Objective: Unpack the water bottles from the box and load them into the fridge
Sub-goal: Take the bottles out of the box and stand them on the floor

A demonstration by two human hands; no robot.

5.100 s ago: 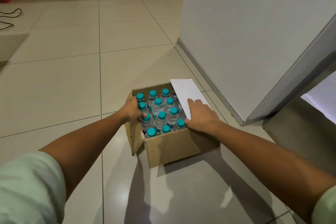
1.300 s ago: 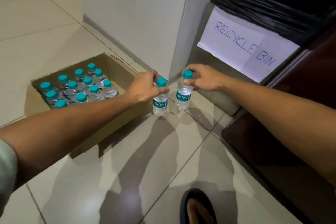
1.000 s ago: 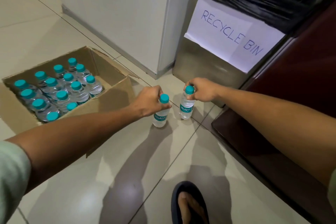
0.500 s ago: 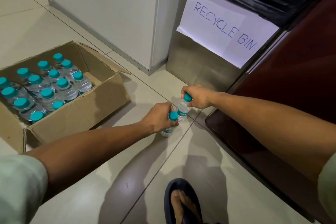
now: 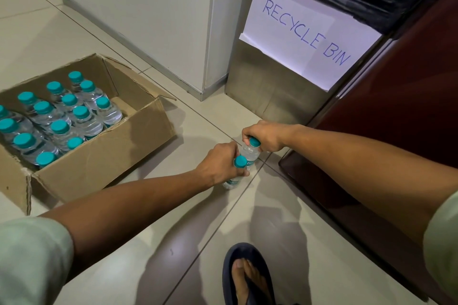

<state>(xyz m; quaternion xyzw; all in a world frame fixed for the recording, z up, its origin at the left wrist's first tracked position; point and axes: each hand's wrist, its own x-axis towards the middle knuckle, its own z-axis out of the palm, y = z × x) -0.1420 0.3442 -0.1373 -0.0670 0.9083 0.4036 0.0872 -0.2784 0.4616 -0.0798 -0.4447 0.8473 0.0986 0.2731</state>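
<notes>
1. Your left hand [image 5: 218,164] grips one bottle [image 5: 235,176] by the neck and your right hand [image 5: 266,136] another bottle [image 5: 250,152]; both stand low at the floor [image 5: 138,242].
2. Set them upright, slightly apart, before letting go.
3. The box [image 5: 104,166] holds many capped bottles; one corner sits empty.
4. The bin [image 5: 275,91] shows only its liner.
</notes>
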